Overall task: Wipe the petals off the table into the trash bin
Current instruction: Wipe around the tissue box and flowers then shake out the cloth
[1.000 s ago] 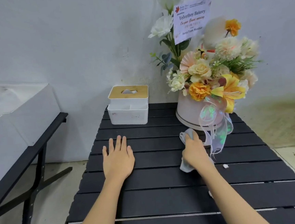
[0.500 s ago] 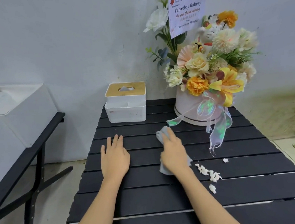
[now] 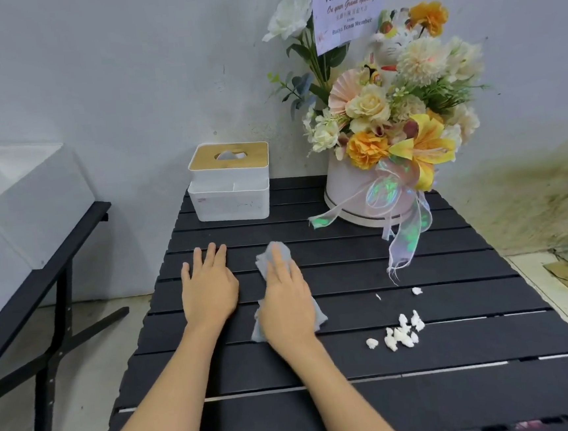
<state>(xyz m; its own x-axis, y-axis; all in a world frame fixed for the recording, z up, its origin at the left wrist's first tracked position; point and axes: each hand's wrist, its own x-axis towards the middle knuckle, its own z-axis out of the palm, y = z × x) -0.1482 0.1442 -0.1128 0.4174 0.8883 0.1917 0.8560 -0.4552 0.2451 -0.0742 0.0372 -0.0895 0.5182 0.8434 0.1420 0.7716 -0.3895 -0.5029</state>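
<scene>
- Right hand (image 3: pixel 288 301): flat, fingers extended, palm pressed down on a pale blue-grey cloth (image 3: pixel 266 261); pressing rather than gripping.
- Left hand (image 3: pixel 209 285): flat and open on the table (image 3: pixel 327 417), holding nothing, just beside the right hand; likely bracing.
- Petals (image 3: pixel 401 334): small white cluster on the dark slats, to the right of the cloth and apart from it; two stray bits (image 3: pixel 417 290) farther back, near the ribbon (image 3: pixel 402 239) ends.
- Step in hand, by judgement: wiping pass under way on the middle of the table, petals not yet gathered by the cloth.
- Trash bin: not in view; position cannot be told, so sweep direction unknown.
- Next move calls for: cloth carried to the far side of the cluster, strays included, then one low flat push toward the table edge over the bin; gaps between slats may trap small bits.
- Farther out: white tissue box (image 3: pixel 230 182) with wooden lid at the back; flower arrangement (image 3: pixel 394 113) in a round white box at back right.
- Writing: card (image 3: pixel 350 6) in the flowers reads "Velvetboy Bakery", then "On your Grand opening"; lower line partly legible, "Team Member"; remaining small print too fine to read.
</scene>
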